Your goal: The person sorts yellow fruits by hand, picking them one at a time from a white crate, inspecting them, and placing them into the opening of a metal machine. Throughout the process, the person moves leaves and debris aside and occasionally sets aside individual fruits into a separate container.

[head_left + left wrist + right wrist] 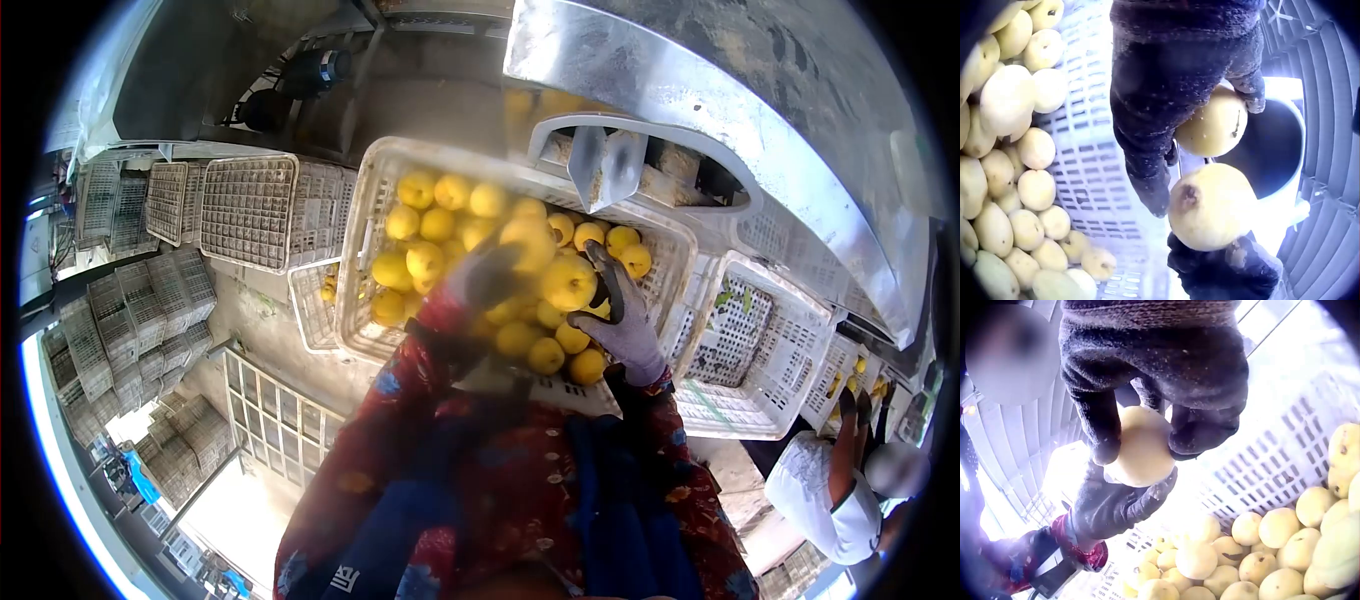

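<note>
My left hand, in a dark-palmed glove, blurs over the white plastic crate in the head view. In the left wrist view its fingers and thumb hold a round yellow fruit with a short dark mark. My right hand, gloved alike, grips another yellow fruit; the left wrist view shows a brown patch on this fruit. Both hands are close together, the two held fruits almost side by side. Many loose yellow fruits lie in the crate beneath them.
A white crate with bits of leaf stands to the right. Ahead rises a metal machine with a curved opening. Stacked crates and a barred metal frame stand at left. Another person works at far right.
</note>
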Demonstrator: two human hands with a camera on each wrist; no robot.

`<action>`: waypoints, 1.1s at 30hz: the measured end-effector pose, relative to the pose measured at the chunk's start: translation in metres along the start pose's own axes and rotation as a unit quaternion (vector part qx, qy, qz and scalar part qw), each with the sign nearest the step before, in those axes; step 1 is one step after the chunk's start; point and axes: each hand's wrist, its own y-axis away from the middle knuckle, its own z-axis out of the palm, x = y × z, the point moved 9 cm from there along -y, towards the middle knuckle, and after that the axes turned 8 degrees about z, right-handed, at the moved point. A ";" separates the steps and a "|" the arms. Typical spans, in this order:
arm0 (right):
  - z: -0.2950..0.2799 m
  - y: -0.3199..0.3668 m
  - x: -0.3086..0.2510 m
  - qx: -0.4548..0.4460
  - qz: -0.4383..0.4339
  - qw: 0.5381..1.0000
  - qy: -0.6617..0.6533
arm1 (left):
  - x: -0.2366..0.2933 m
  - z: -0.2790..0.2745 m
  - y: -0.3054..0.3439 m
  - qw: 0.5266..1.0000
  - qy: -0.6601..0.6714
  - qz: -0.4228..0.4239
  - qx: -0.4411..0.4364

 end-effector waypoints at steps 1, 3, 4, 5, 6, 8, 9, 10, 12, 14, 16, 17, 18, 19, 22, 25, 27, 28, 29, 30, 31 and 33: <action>-0.005 0.004 -0.011 0.026 -0.033 0.998 -0.036 | -0.007 -0.001 0.006 0.999 -0.040 0.009 -0.006; -0.009 0.014 0.003 0.069 -0.026 0.973 -0.218 | 0.013 0.011 0.015 0.997 -0.070 0.017 -0.001; -0.011 0.018 -0.010 0.087 -0.046 0.982 -0.159 | 0.029 0.019 0.019 0.998 -0.058 0.029 0.007; -0.012 0.022 -0.029 0.105 -0.065 0.987 -0.099 | 0.045 0.027 0.022 0.998 -0.046 0.041 0.015; -0.010 0.024 -0.045 0.122 -0.084 0.988 -0.040 | 0.061 0.035 0.026 0.998 -0.034 0.054 0.023; -0.008 0.022 -0.057 0.185 -0.089 0.977 0.060 | 0.060 0.028 0.026 0.994 -0.039 0.090 0.041; -0.007 0.020 -0.059 0.204 -0.090 0.972 0.070 | 0.058 0.023 0.025 0.993 -0.038 0.104 0.050; -0.009 0.019 -0.060 0.222 -0.090 0.967 0.081 | 0.058 0.015 0.023 0.991 -0.031 0.112 0.061; -0.013 0.015 -0.063 0.237 -0.105 0.965 0.036 | 0.063 0.009 0.023 0.987 0.031 0.139 0.073; -0.022 0.006 -0.072 0.284 -0.128 0.948 0.064 | 0.102 0.016 0.020 0.971 0.137 0.183 0.075; -0.033 -0.009 -0.086 0.360 -0.152 0.906 0.161 | 0.126 0.027 0.017 0.977 0.128 0.152 0.082; -0.036 -0.024 -0.095 0.391 -0.199 0.871 0.220 | 0.131 0.030 0.017 0.979 0.125 0.136 0.086; -0.037 -0.044 -0.092 0.391 -0.142 0.859 0.298 | 0.138 0.031 0.016 0.987 0.043 0.142 0.066; -0.042 -0.065 -0.085 0.397 -0.104 0.851 0.327 | 0.144 0.028 0.014 0.987 -0.040 0.146 0.047; -0.062 -0.070 -0.085 0.385 -0.049 0.894 0.222 | 0.145 0.027 0.016 0.910 -0.311 0.275 0.003; -0.062 -0.033 -0.098 0.348 -0.164 0.912 0.144 | 0.159 0.030 0.010 0.890 -0.250 0.379 0.045; -0.047 -0.012 -0.103 0.280 -0.210 0.925 0.145 | 0.152 0.033 0.000 0.956 -0.040 0.279 0.082; -0.031 -0.006 -0.103 0.226 -0.194 0.943 0.152 | 0.150 0.036 -0.004 0.966 0.028 0.237 0.095; -0.014 -0.003 -0.102 0.173 -0.173 0.957 0.157 | 0.152 0.041 -0.005 0.972 0.013 0.216 0.088; -0.011 -0.001 -0.099 0.190 -0.150 0.962 0.123 | 0.151 0.045 -0.008 0.974 -0.029 0.208 0.084; -0.007 -0.001 -0.094 0.209 -0.128 0.965 0.089 | 0.151 0.048 -0.011 0.974 -0.071 0.201 0.079; -0.009 0.003 -0.093 0.283 -0.181 0.936 0.104 | 0.144 0.055 -0.018 0.953 -0.201 0.211 0.084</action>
